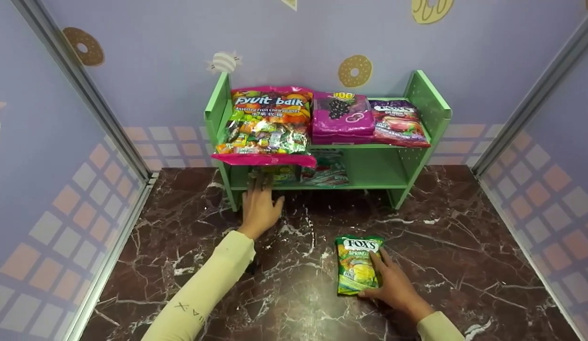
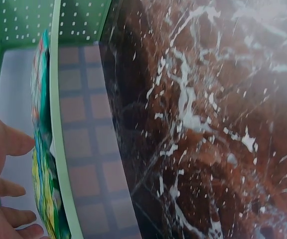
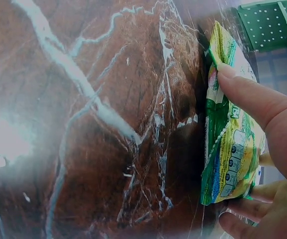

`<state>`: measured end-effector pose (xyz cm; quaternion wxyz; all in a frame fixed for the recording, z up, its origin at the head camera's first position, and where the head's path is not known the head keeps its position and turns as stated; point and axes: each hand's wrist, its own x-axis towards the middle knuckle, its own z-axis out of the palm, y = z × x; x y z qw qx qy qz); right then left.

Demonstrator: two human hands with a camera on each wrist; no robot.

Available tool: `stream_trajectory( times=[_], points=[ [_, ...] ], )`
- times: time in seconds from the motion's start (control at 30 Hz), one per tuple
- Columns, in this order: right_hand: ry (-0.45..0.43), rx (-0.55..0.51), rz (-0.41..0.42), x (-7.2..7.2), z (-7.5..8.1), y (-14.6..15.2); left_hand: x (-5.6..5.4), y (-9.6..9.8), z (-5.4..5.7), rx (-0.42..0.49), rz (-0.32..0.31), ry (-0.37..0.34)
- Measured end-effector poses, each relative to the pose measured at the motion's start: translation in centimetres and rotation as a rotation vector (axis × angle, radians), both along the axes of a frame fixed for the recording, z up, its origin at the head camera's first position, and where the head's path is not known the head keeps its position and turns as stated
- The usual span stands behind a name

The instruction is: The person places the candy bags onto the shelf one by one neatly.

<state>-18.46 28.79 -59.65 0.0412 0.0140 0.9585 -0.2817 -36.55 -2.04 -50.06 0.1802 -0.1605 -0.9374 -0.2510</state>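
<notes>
My left hand [image 1: 261,206] reaches to the left part of the lower shelf, its fingers extended over a yellow-green candy bag [image 1: 285,173]. In the left wrist view, its thumb and fingers [image 2: 20,217] are close to that bag [image 2: 46,191]; whether they touch is unclear. Beside it lies a teal-and-red candy bag [image 1: 326,171]. On the dark marble surface, my right hand [image 1: 395,283] holds a green-and-yellow Fox's candy bag [image 1: 357,267] by its lower right side. The right wrist view shows this bag [image 3: 243,149] between thumb and fingers.
A green two-tier shelf [image 1: 379,168] stands against the back wall. Its top tier carries a large fruit chew bag [image 1: 270,128], overhanging the front edge, a purple grape bag [image 1: 343,118] and a berry candy bag [image 1: 399,123]. Patterned walls [image 1: 61,189] enclose the sides.
</notes>
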Motion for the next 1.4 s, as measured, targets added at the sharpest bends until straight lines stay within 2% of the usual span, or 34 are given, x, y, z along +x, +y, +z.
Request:
stream_trajectory(
  times=[0.17,0.3,0.47,0.67,0.87,1.0,1.17,1.4],
  points=[
    [0.011,-0.035,-0.012,0.2,0.2,-0.1,1.1,1.0,-0.3,-0.039,-0.035,-0.06],
    [-0.03,-0.076,-0.03,0.4,0.3,0.0,2.0,1.6,-0.4,-0.043,-0.081,-0.125],
    [-0.082,-0.097,-0.032,0.9,0.3,0.3,2.7,2.1,-0.6,-0.022,-0.107,-0.157],
    [-0.083,-0.089,-0.038,1.3,0.0,0.7,3.6,2.9,-0.9,-0.01,-0.136,-0.197],
    [-0.091,-0.102,-0.046,1.3,-0.2,0.9,4.7,3.7,-1.5,0.021,-0.196,-0.241],
    [-0.079,-0.099,-0.046,1.3,-0.3,0.8,5.4,4.1,-2.2,0.02,-0.228,-0.281],
    [-0.085,-0.107,-0.045,1.2,-0.3,0.8,6.2,4.5,-3.2,0.016,-0.26,-0.29],
    [-0.07,-0.118,-0.046,1.2,-0.3,0.7,7.2,5.1,-4.5,0.027,-0.27,-0.349]
  ],
)
